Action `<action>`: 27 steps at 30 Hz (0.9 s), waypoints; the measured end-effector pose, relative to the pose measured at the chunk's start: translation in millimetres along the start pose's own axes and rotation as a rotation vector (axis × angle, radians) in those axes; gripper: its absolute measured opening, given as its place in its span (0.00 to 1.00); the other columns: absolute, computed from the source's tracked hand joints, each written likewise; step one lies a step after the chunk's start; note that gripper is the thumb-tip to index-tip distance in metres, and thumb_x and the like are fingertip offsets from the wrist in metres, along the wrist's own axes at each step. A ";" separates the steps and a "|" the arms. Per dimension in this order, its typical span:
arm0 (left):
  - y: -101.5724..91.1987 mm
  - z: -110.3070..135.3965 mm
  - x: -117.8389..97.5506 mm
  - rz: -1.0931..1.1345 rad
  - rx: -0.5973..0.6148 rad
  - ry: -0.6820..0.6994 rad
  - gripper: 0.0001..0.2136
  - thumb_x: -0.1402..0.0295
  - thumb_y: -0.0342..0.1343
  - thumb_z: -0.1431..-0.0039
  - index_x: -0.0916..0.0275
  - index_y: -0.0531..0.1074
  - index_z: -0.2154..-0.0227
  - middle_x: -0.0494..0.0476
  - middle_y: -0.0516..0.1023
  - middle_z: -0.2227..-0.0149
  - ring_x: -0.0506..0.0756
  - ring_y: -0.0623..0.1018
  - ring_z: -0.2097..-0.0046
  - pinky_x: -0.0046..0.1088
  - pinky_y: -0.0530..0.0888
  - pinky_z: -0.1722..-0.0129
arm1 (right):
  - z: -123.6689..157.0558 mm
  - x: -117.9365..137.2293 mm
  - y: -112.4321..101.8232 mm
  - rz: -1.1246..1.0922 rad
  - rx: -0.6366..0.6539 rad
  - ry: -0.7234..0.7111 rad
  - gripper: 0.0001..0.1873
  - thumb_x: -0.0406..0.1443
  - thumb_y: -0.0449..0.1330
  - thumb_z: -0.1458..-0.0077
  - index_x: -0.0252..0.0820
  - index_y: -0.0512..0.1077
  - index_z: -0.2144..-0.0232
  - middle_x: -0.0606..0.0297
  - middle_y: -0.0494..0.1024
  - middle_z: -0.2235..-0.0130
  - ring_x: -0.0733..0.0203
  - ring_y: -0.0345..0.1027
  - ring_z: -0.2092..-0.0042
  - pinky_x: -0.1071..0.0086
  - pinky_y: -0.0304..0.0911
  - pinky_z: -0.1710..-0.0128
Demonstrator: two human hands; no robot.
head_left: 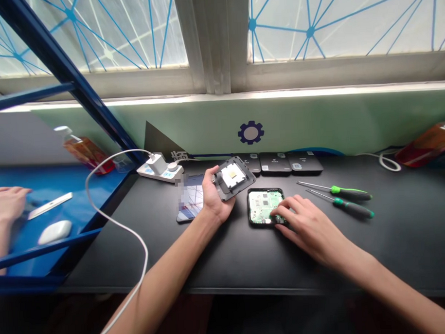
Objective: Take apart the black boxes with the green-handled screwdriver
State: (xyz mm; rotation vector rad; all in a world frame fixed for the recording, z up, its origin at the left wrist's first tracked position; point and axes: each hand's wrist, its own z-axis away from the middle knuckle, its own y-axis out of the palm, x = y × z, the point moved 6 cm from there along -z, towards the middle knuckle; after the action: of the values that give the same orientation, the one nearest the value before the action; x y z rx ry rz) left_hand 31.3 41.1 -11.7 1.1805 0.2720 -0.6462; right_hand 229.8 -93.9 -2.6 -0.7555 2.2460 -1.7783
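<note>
Gripping a grey device cover (233, 178) by its lower-left edge, the left hand (213, 199) holds it tilted just above the black worktop (393, 248). The cover's inner face, with a white square pad, is turned toward the camera, and the fingers are curled round its edge. The right hand (308, 225) lies palm down with fingers loosely spread, its fingertips touching the lower-right corner of the open device base (262, 204). That base lies flat on the worktop with its green circuit board showing, just below and right of the lifted cover, between the 2 hands. A phone (190, 200) lies beside the left hand, partly hidden behind it. 2 green-handled screwdrivers (351, 192) lie right of the base, near the right hand but apart from it. 3 closed black devices (280, 162) line the back edge. A white power strip (160, 170) with a cable (137, 238) sits at back left. At far left another person's hand (6, 204) rests near a white mouse (55, 231).
</note>
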 end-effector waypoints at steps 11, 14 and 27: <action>-0.6 -6.4 -0.4 -0.074 0.004 0.072 0.03 0.70 0.62 0.34 0.64 0.78 0.60 0.53 0.87 0.68 0.52 0.85 0.69 0.29 0.86 0.56 | -21.2 -68.3 -1.2 -0.007 -0.005 0.050 0.09 0.38 0.58 0.23 0.44 0.74 0.45 0.50 0.76 0.47 0.40 0.70 0.47 0.49 0.72 0.48; 0.6 -5.9 1.5 -0.120 0.012 0.079 0.04 0.71 0.64 0.36 0.64 0.78 0.60 0.55 0.87 0.66 0.54 0.87 0.66 0.32 0.86 0.53 | -21.5 -71.7 -0.7 -0.023 -0.009 0.057 0.09 0.38 0.58 0.23 0.45 0.74 0.46 0.50 0.76 0.47 0.40 0.70 0.47 0.48 0.72 0.47; 18.1 27.6 40.2 -0.379 0.273 0.018 0.13 0.69 0.74 0.46 0.66 0.84 0.58 0.57 0.87 0.61 0.55 0.83 0.61 0.29 0.80 0.58 | -0.7 -26.5 -3.0 -1.279 -0.256 0.554 0.30 0.53 0.68 0.29 0.44 0.69 0.36 0.57 0.86 0.58 0.47 0.85 0.57 0.57 0.79 0.58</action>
State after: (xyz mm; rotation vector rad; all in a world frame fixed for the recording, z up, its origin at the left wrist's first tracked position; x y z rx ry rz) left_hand 70.3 6.9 -8.4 1.4104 0.4392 -1.0288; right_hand 253.0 -80.8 -4.0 -2.4093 2.5166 -2.3472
